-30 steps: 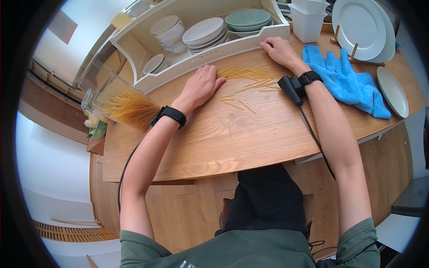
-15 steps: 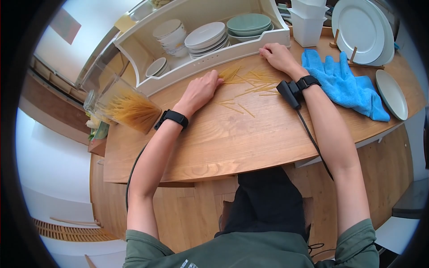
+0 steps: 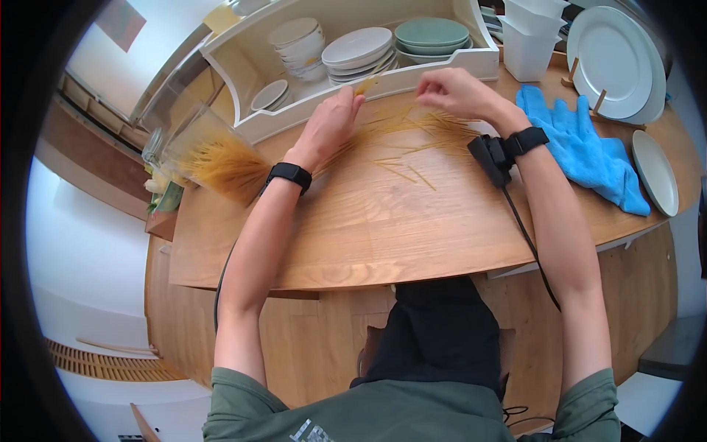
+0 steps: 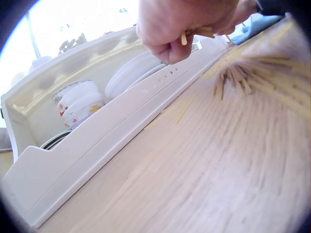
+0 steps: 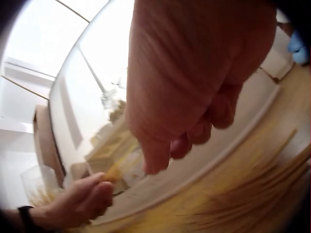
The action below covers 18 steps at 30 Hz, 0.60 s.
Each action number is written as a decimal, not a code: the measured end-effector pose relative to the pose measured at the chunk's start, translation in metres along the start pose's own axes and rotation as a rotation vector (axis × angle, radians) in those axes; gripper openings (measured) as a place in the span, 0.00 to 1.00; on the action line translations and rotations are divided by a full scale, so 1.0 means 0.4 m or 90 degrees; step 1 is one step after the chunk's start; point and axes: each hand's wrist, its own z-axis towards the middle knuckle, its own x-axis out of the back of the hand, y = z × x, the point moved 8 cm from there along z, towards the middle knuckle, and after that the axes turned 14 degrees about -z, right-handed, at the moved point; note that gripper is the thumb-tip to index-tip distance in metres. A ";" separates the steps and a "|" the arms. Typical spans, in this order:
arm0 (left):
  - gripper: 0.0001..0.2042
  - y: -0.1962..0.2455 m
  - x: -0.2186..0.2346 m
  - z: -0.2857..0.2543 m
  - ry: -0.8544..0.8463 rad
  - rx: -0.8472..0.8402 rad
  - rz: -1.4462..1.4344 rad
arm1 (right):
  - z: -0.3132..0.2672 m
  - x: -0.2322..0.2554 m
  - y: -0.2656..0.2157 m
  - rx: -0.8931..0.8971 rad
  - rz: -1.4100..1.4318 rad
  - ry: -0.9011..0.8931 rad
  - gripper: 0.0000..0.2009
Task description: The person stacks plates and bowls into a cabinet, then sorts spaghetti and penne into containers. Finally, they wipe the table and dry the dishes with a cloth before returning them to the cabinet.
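Note:
Raised over the table, my left hand (image 3: pixel 330 125) grips a small bundle of spaghetti (image 3: pixel 366 85); cut ends of the strands poke out below its curled fingers in the left wrist view. My right hand (image 3: pixel 460 94) hovers to the right of it, fingers loosely curled, with nothing visible in them; its palm side is partly hidden. Under and between the hands, loose spaghetti (image 3: pixel 398 121) lies scattered on the wooden table (image 3: pixel 368 228). At the left, a clear jar (image 3: pixel 188 127) holds a thick fan of more spaghetti (image 3: pixel 224 168).
A white shelf unit (image 3: pixel 250 131) behind the hands holds bowls (image 3: pixel 298 43), white plates (image 3: pixel 357 48) and green plates (image 3: pixel 432 33). To the right lie a blue glove (image 3: pixel 582 147) and an oval plate (image 3: pixel 655 173). White containers (image 3: pixel 527 48) and racked plates (image 3: pixel 611 62) stand behind.
My left hand, earlier on the spaghetti at the table, has gathered a bundle and lifted it. My right hand has come off the spot by the shelf's front edge, nearer the left.

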 end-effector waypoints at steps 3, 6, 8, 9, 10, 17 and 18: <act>0.13 -0.015 0.048 0.006 0.078 0.010 -0.040 | -0.017 -0.051 -0.216 0.133 0.140 -0.216 0.09; 0.14 -0.025 0.104 0.004 0.167 0.037 -0.068 | -0.070 -0.132 -0.365 0.244 0.139 -0.363 0.11; 0.14 -0.039 0.135 -0.002 0.209 0.046 -0.080 | -0.079 -0.174 -0.381 0.239 0.133 -0.411 0.10; 0.15 -0.046 0.156 -0.004 0.243 0.051 -0.100 | -0.084 -0.199 -0.381 0.228 0.123 -0.459 0.10; 0.16 -0.063 0.174 -0.006 0.278 0.056 -0.121 | -0.085 -0.212 -0.378 0.233 0.121 -0.457 0.10; 0.18 -0.117 0.275 -0.003 0.398 0.127 -0.293 | -0.083 -0.215 -0.342 0.199 0.074 -0.418 0.08; 0.18 -0.117 0.289 -0.005 0.410 0.141 -0.372 | -0.083 -0.215 -0.339 0.207 0.073 -0.415 0.08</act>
